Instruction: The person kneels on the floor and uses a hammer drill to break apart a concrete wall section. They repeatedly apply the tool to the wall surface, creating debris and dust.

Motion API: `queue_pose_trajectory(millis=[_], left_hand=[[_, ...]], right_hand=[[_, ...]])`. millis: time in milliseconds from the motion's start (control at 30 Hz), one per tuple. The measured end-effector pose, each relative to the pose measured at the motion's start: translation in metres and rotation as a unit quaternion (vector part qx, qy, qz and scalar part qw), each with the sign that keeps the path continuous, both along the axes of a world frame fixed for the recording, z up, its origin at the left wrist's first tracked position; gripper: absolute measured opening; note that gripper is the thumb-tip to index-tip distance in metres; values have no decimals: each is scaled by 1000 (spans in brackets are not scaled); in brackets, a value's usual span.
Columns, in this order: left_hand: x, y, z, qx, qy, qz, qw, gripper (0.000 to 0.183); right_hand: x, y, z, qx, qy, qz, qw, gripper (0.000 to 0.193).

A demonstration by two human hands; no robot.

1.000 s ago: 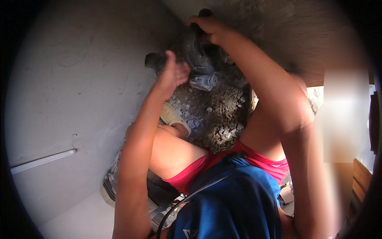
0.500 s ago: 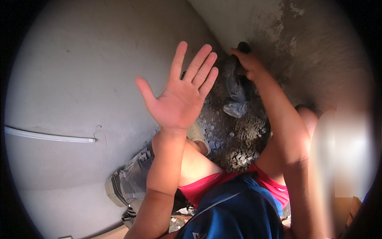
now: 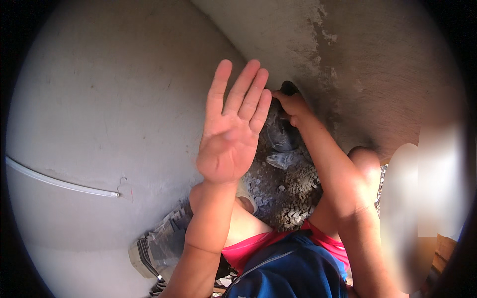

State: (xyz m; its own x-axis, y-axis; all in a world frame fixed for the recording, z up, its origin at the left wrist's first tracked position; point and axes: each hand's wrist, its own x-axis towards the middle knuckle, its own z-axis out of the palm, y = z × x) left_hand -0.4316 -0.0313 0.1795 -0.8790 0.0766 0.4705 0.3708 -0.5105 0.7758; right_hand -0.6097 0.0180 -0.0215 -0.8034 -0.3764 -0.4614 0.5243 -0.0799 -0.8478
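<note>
Head view: you crouch between a smooth grey plastered wall [image 3: 99, 99] and a rough brown rendered wall [image 3: 377, 74].
Left hand [image 3: 229, 134]: raised, palm toward you, fingers spread flat, holding nothing.
Right hand [image 3: 292, 105]: fingers wrapped tight round a dark rounded tool handle [image 3: 289, 88], low against the rough wall.
Tool: its working end is hidden behind your left hand; what shows sits just above the wet grey mortar lump [image 3: 282, 144].
Ground: loose grey rubble [image 3: 293, 193] between your knees.
Left wall: thin white pipe [image 3: 54, 181] runs along it.
</note>
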Motion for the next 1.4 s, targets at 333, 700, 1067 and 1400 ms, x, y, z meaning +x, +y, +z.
queue_pose_trajectory(millis=[333,700,1067,1400], left_hand=[[-2,11,-1,-78,-9,65,995,82],[-16,33,-5,-141,-16,158,977,58],[-85,115,31,-246,335,326,849,40],[-157,205,6,-237,508,481,675,53]], right_hand=[[2,5,4,17,5,3,1000,77],[3,14,14,97,27,66,993,70],[6,1,-9,110,123,-72,984,70],[-2,1,-14,-5,-30,1,1000,58]])
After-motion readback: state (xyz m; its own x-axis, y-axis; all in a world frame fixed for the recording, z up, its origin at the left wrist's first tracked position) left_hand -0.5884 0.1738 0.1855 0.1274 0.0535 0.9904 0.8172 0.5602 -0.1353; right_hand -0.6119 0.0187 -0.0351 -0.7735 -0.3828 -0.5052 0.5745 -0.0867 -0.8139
